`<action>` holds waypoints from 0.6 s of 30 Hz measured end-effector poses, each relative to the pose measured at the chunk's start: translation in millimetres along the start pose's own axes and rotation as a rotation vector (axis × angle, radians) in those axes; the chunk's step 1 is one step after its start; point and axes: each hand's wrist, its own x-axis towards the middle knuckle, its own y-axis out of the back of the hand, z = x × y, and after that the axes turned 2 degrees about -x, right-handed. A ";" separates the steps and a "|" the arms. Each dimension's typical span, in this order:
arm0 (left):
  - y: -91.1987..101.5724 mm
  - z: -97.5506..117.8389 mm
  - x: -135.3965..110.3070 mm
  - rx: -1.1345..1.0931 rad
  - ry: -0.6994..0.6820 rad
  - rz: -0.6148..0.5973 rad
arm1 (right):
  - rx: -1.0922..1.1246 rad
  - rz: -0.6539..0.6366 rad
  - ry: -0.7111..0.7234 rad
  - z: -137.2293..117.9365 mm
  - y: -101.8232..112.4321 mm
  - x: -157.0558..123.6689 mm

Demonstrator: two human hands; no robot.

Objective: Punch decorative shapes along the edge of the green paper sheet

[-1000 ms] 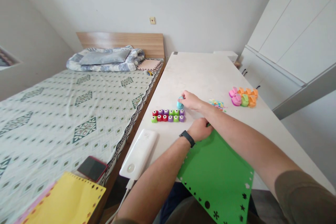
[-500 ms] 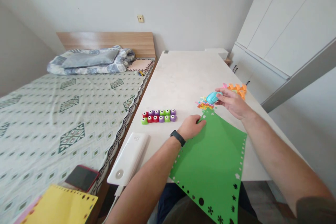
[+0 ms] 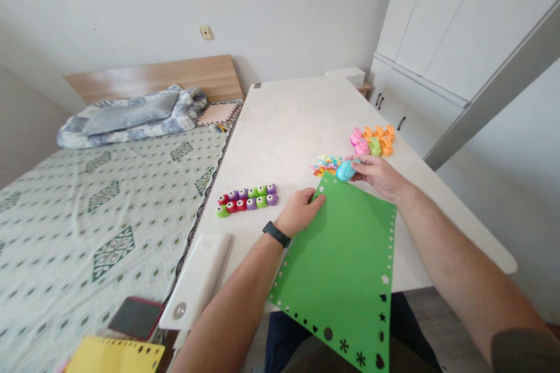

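Observation:
A green sheet of paper (image 3: 343, 250) with shapes punched along its edges lies partly on the table and hangs over its front edge. My left hand (image 3: 301, 210) grips the sheet's left edge near the far corner, thumb on top. In my right hand (image 3: 378, 173) is a light blue craft punch (image 3: 347, 170), held at the sheet's far edge. Whether the paper sits inside the punch's slot I cannot tell. Just beyond the corner lies a pile of colourful paper cutouts (image 3: 326, 164).
Two rows of small red, purple and green punches (image 3: 247, 201) stand at left on the white table (image 3: 289, 128). Pink, orange and green punches (image 3: 374, 141) sit at right. A white power strip-like device (image 3: 196, 280), a phone (image 3: 135, 317) and yellow punched paper (image 3: 116, 355) lie at left, beside the bed (image 3: 149, 186).
My right hand has brought the blue punch down and nearer to the sheet's far edge. The sheet lies flatter. The camera view has turned slightly right.

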 end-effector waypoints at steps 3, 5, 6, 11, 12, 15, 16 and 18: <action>-0.5 -1.2 0.2 -0.024 0.008 -0.006 | 0.014 -0.037 -0.021 2.1 1.3 -0.1; -1.3 -2.1 0.3 -0.055 0.017 -0.008 | 0.007 -0.056 -0.042 3.3 1.9 0.5; -1.7 -2.7 0.4 -0.074 0.021 -0.008 | 0.002 -0.061 -0.053 3.7 2.2 0.9; -3.1 -5.8 1.4 -0.145 0.031 -0.005 | -0.007 -0.057 -0.109 3.4 1.4 0.5; -3.0 -6.1 1.6 -0.149 0.035 -0.007 | -0.003 -0.063 -0.117 3.3 0.9 0.0; -2.4 -5.3 1.5 -0.150 0.040 -0.008 | -0.004 -0.098 -0.121 3.5 -0.7 -1.0; -2.2 -4.6 1.2 -0.152 0.040 -0.010 | -0.014 -0.106 -0.122 3.7 -1.3 -1.3; -2.0 -3.2 0.7 -0.162 0.041 -0.014 | -0.034 -0.111 -0.132 4.0 -2.7 -1.8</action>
